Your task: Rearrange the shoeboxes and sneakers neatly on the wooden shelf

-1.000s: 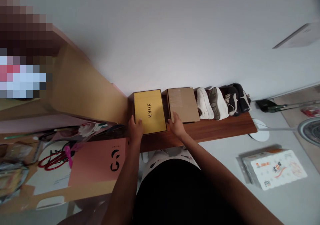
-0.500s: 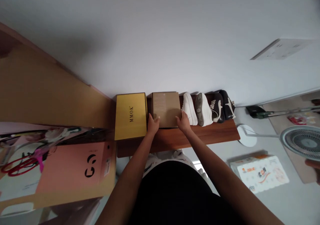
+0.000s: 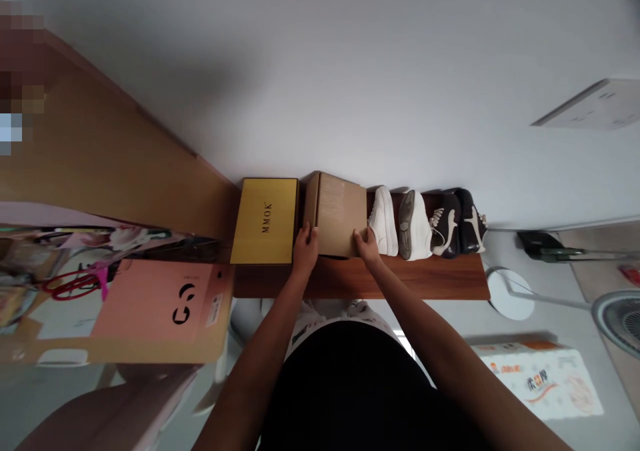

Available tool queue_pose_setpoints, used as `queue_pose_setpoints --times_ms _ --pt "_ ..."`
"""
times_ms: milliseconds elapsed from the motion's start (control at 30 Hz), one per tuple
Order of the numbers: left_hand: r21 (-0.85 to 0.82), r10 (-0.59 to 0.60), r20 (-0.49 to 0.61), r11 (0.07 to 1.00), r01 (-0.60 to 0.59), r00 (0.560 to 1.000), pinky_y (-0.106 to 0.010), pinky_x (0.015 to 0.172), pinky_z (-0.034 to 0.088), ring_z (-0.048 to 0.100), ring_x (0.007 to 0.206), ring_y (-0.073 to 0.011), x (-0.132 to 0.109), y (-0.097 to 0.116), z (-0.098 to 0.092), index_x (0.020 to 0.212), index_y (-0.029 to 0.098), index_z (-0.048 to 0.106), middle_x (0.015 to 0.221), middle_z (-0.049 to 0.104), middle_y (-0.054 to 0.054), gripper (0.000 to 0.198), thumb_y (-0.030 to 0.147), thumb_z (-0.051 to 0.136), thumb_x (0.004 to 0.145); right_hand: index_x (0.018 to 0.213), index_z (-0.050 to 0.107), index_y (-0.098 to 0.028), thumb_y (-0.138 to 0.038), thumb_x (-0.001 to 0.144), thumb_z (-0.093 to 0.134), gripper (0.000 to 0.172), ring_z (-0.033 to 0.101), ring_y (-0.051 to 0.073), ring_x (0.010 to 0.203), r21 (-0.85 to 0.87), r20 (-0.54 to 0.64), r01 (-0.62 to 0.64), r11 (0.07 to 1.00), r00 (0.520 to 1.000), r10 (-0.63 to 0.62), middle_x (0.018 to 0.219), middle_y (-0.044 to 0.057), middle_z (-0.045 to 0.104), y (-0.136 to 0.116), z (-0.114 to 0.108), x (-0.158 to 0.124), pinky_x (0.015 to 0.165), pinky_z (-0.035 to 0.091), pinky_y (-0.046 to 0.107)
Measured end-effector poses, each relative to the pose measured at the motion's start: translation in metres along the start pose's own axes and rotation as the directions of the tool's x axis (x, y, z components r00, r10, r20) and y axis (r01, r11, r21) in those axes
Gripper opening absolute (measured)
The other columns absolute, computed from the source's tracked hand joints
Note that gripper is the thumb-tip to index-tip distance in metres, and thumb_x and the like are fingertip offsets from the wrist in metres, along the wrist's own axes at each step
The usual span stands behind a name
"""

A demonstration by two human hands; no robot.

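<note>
**A:** What is nearest to the person, and what do the hands do?

**B:** The left hand (image 3: 305, 251) and the right hand (image 3: 367, 246) reach forward to a brown cardboard box (image 3: 336, 213). The left hand is at the left end of the box, and the right hand is at its right part, near the near edge. Both hands touch the box.

**A:** How do the fingers stand?

**B:** The fingers (image 3: 311, 235) are a little spread and curved against the box. I see no clear pinch, and I cannot tell how firm the hold is.

**A:** Where is the box exactly?

**B:** It is above the wooden table (image 3: 400, 281), between a gold box (image 3: 265, 221) with the letters "MMOK" and a white sneaker (image 3: 383, 221). It stands slightly turned. I cannot tell if its near edge still rests on the table.

**A:** What else is there?

**B:** On the near left is a pink board (image 3: 160, 311), with red scissors (image 3: 75, 285) beyond it. On the near right lies a tissue pack (image 3: 535, 383). Farther right along the table are another white sneaker (image 3: 414, 225) and two dark sneakers (image 3: 457, 222), and a fan (image 3: 620, 317) stands at the right edge.
</note>
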State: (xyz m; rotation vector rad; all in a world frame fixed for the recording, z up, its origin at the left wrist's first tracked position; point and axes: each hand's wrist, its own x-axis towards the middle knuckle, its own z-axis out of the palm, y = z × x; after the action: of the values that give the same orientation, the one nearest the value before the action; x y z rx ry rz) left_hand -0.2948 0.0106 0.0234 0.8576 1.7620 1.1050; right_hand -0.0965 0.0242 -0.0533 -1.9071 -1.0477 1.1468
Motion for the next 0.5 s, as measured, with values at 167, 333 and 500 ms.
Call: queue_pose_setpoints --times_ms 167,333,500 --pt "0.3 0.132 0.049 0.944 -0.141 0.99 -0.043 0.122 0.024 0.033 0.148 -0.0268 -0.025 0.015 -0.022 0.134 0.021 0.063 0.152 0.048 -0.013 0.049 0.049 0.054 0.095 0.142 0.053 -0.022 -0.072 0.082 0.055 0.078 0.051 0.026 0.136 0.234 0.142 -0.052 0.971 0.99 0.019 0.143 0.009 0.059 0.015 0.015 -0.004 0.116 0.037 0.042" --pt "0.319 0.059 0.041 0.945 -0.069 0.997 -0.044 0.122 0.024 0.031 0.149 -0.028 -0.033 0.014 -0.029 0.158 0.017 0.028 0.159 0.037 -0.017 0.086 0.051 0.064 0.088 0.143 0.054 -0.022 -0.074 0.079 0.056 0.082 0.039 0.027 0.146 0.207 0.162 -0.079 0.975 0.986 0.046 0.147 0.008 0.055 0.017 0.026 -0.007 0.122 0.027 0.045" --pt "0.218 -0.034 0.059 0.976 0.021 0.998 -0.039 0.119 0.032 0.038 0.146 -0.0289 -0.032 0.016 -0.021 0.158 0.014 0.025 0.157 0.04 -0.019 0.103 0.052 0.076 0.078 0.141 0.057 -0.02 -0.075 0.082 0.053 0.081 0.04 0.029 0.144 0.224 0.171 -0.035 0.974 0.985 -0.004 0.146 0.009 0.056 0.008 0.023 -0.013 0.122 0.027 0.049"
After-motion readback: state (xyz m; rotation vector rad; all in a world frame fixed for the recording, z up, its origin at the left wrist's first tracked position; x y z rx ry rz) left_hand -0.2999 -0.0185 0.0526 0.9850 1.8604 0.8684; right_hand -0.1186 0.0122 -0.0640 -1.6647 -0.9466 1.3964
